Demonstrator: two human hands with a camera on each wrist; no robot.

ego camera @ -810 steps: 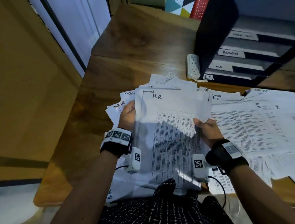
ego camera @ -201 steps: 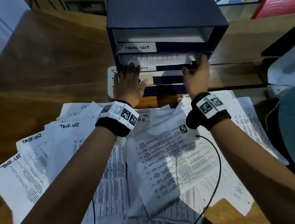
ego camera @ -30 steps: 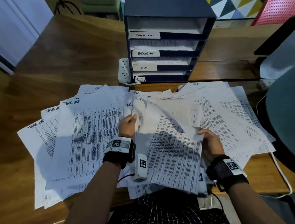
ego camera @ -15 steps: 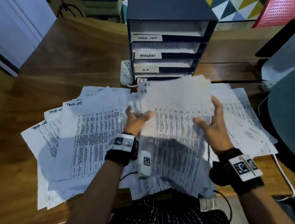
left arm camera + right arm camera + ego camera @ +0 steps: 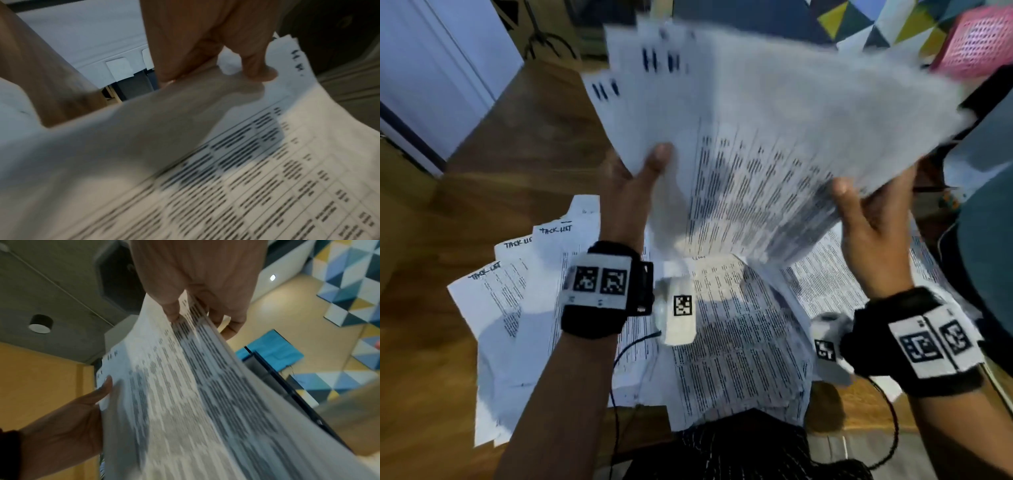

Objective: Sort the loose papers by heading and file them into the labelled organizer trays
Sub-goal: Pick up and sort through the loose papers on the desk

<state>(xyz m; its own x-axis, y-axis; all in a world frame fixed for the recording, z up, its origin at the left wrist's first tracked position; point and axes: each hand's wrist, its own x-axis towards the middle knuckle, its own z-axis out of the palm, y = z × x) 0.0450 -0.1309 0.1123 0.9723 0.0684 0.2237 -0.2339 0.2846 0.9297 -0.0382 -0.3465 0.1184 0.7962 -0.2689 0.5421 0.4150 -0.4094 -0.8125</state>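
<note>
A stack [image 5: 774, 144] of printed sheets is raised off the bench [image 5: 524, 137], filling the view from centre to 1 o'clock and blurred by motion; handwritten headings at its top left corner read roughly as "H.R.". The left hand [image 5: 633, 192] has its grip clamped on the stack's left edge, thumb on top and fingers beneath, as the left wrist view confirms [image 5: 205, 48]. The right hand [image 5: 869, 233] clamps the stack's right edge near 3 o'clock, thumb on the printed face and fingers behind [image 5: 197, 280]. Below, loose papers [image 5: 729, 342] lie spread across the bench from 6 to 9 o'clock; three at 9 o'clock show the heading "TASK LIST" [image 5: 556, 229]. At 1 o'clock stands a pink basket [image 5: 976, 44].
</note>
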